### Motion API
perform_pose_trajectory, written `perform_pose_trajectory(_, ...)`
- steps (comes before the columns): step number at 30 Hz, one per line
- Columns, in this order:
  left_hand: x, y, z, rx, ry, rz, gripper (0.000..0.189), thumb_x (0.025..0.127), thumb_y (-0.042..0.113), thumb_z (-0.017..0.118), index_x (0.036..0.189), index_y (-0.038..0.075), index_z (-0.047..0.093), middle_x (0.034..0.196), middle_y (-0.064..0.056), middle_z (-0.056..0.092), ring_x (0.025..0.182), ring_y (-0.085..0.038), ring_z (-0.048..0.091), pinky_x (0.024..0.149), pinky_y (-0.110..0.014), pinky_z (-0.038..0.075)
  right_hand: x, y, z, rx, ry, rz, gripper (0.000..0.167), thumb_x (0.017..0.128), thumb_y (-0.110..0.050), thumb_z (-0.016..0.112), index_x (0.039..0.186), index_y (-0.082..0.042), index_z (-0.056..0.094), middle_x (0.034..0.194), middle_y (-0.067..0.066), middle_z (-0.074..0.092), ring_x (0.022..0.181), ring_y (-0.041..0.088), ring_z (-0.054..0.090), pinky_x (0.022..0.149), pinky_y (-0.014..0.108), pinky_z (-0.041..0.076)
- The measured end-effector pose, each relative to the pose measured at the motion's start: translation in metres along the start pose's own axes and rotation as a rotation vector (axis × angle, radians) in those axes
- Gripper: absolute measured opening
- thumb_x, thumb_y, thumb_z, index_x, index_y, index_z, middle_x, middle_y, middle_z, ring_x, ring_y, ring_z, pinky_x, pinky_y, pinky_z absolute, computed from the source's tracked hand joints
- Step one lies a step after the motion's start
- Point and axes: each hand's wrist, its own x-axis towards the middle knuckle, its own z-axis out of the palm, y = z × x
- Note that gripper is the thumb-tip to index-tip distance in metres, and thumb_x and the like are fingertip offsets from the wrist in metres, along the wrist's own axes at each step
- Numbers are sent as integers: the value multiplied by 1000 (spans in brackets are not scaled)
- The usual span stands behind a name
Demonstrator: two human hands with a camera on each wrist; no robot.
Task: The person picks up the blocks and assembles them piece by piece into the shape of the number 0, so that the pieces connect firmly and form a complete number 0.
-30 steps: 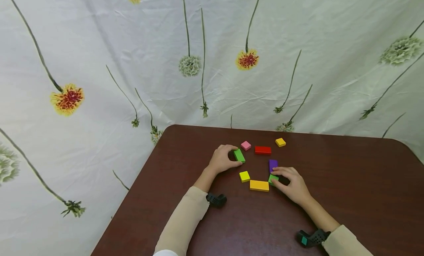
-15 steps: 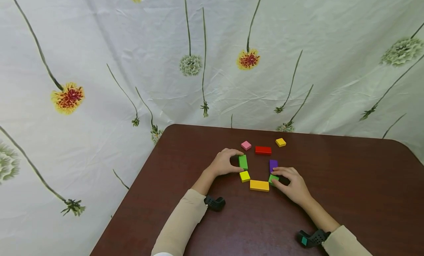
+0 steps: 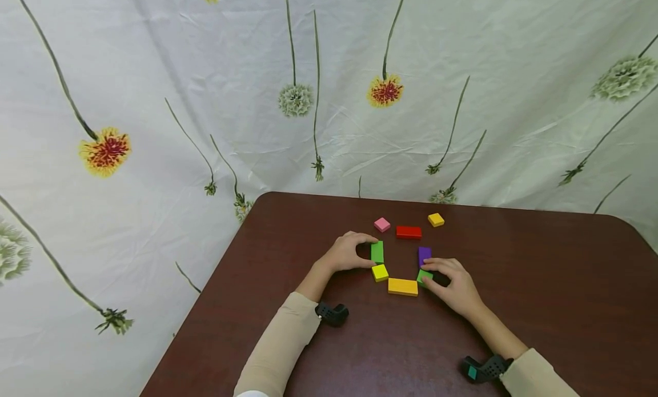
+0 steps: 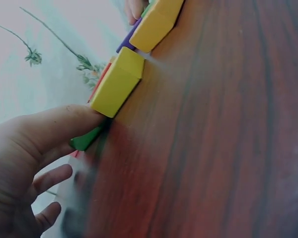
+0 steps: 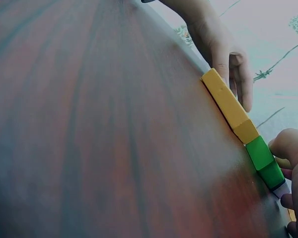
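In the head view my left hand (image 3: 346, 254) holds a long green block (image 3: 377, 252) lengthwise between thumb and fingers. Its near end lies by a small yellow block (image 3: 380, 273); in the left wrist view the thumb meets that yellow block (image 4: 120, 82). My right hand (image 3: 453, 285) pinches a small green block (image 3: 424, 277), whose far side borders a purple block (image 3: 424, 256). Between the two sides lies a long orange-yellow block (image 3: 402, 287), its right end close to the small green one. The right wrist view shows this green block (image 5: 260, 153) beside my thumb.
Beyond the hands lie a red block (image 3: 408, 232), a small pink block (image 3: 382, 224) and a small yellow-orange block (image 3: 436, 219). The brown table (image 3: 540, 271) ends at a far edge, before a flower-printed cloth (image 3: 236, 60).
My left hand has brought the long green block nearer and slightly right, turning it straighter, up to the small yellow block. It barely moves over the last half second. My right hand stays put.
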Motion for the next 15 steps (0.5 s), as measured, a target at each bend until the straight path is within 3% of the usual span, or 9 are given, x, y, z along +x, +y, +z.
perform_pose_trajectory(11, -3, 0, -5, -18, -72, -18, 59, 82, 34, 76, 137, 21, 59, 138, 0, 56, 121, -24, 46, 103, -51, 34, 1, -1, -1, 9, -4, 2, 24, 79, -7, 79, 102, -6, 75, 116, 9, 68, 103, 26, 55, 85, 52, 45)
perform_pose_trajectory(15, -6, 1, -7, -33, -51, -4, 55, 82, 25, 73, 135, 19, 60, 137, -1, 57, 120, -24, 47, 101, -47, 38, 0, -1, -1, 3, -6, 4, 24, 79, -7, 79, 102, -6, 75, 115, 9, 68, 102, 25, 55, 85, 51, 45)
